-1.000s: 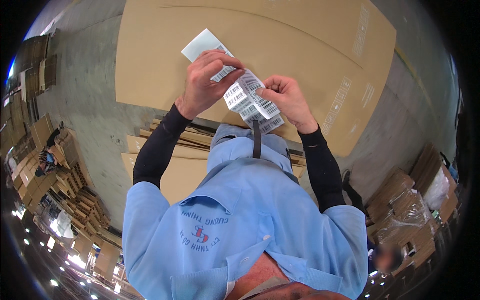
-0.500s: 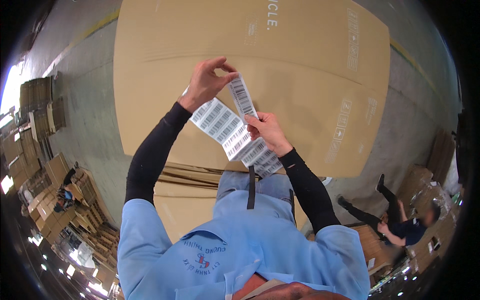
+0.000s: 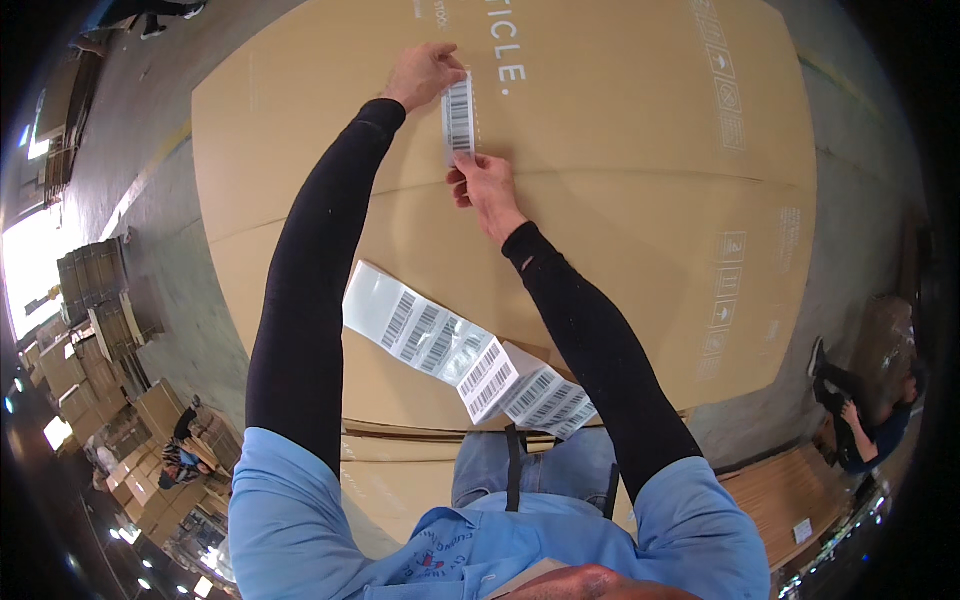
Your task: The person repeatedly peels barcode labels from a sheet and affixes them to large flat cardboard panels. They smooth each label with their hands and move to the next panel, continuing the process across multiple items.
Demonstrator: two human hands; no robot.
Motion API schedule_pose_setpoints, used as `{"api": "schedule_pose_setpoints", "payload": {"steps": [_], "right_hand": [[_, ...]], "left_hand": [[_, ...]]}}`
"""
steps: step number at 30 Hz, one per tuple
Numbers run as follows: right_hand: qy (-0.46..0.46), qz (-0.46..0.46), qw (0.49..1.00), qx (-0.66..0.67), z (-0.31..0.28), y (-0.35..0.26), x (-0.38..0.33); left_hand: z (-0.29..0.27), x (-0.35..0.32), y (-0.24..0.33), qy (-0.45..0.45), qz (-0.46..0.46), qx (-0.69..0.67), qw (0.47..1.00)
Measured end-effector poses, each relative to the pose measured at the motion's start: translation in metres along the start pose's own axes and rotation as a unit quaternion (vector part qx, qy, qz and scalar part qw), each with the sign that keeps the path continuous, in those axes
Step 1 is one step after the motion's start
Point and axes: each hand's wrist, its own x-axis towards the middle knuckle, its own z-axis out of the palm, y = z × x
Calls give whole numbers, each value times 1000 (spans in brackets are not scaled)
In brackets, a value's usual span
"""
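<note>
A white barcode label (image 3: 458, 118) is stretched between my two hands, over the upper middle of a large flat brown carton (image 3: 620, 220). My left hand (image 3: 428, 76) pinches its far end between thumb and finger. At the near end, the thumb and fingers of my right hand (image 3: 485, 192) are closed on it. Whether the label touches the cardboard, I cannot tell. A folded strip of barcode labels (image 3: 430, 335) lies on the carton near its front edge, below my forearms, with a bare backing part at its left end.
Stacked cardboard (image 3: 385, 455) shows below the carton's near edge. A seated person (image 3: 870, 425) is at the right, beside a wooden pallet-like surface (image 3: 790, 505). Another person (image 3: 185, 455) is among boxes at the lower left. Piles of boxes (image 3: 95, 285) stand along the left.
Both hands have moved forward, away from my body, carrying the single label toward the carton's dotted outline. The label strip now lies fully in sight on the carton, behind my hands.
</note>
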Motion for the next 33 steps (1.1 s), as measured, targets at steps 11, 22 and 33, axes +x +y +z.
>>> {"api": "schedule_pose_setpoints", "payload": {"steps": [11, 22, 33], "right_hand": [[34, 13, 999, -24, -5, -13, 30], [41, 27, 998, -46, -4, -16, 32], [44, 23, 998, -38, -1, -15, 33]], "left_hand": [[10, 17, -11, 43, 82, 139, 986], [23, 6, -28, 102, 148, 151, 972], [26, 4, -32, 153, 143, 188, 960]]}}
